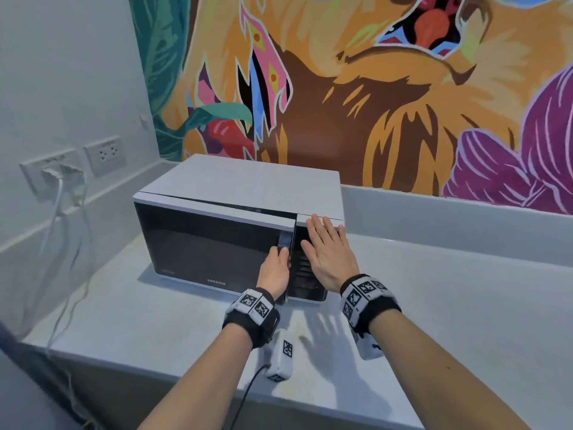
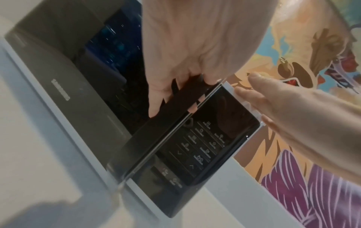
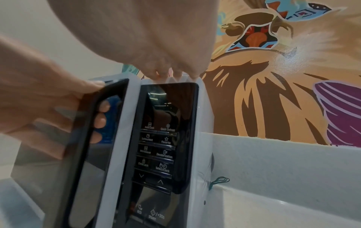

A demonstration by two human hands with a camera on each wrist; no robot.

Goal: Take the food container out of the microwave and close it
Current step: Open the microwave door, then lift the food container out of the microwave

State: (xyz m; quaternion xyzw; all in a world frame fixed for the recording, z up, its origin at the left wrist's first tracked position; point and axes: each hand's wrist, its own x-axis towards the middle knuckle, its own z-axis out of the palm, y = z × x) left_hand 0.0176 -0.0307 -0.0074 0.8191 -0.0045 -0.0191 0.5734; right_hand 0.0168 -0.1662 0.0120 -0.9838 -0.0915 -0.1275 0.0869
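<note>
L hand (image 1: pixel 274 271) curled round the door handle (image 3: pixel 91 123) of the white Samsung microwave (image 1: pixel 248 184); door just ajar. R hand (image 1: pixel 327 252) flat, fingers straight, on the control panel (image 3: pixel 162 138). Wrist views alone show button labels. Food container not visible.

Head high, wrists close; all share microwave (image 1: pixel 235 231).

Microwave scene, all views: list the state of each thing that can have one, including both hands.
Microwave door: ajar, slightly swung out at the handle side.
Door handle: gripped by the left hand.
Left hand: fingers curled round the handle.
Right hand: flat, fingers straight, resting against the microwave's top front edge above the control panel.
Control panel: display dark.
Wall socket: plug inserted.
Food container: not visible.
</note>
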